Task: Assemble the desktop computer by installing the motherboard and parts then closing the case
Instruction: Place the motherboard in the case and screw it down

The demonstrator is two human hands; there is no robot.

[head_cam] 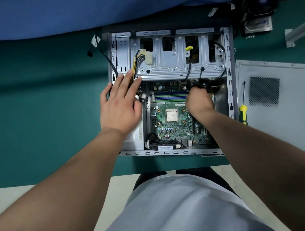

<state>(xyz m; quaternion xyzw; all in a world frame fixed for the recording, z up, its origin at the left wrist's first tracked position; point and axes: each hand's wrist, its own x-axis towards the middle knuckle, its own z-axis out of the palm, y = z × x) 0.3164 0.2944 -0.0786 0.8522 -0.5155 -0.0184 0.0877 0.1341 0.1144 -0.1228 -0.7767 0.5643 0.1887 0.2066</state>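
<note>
Motherboard (173, 117) under right hand (198, 99) — left hand (120, 106) beside it.

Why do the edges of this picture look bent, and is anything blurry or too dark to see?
Head view: the wide-angle lens bows the table edge and stretches the forearms; the motherboard at the centre is sharp and evenly lit; the side panel and screwdriver at right look softer; the fan in the top right corner is dark and blurred; no strong glare.
</note>
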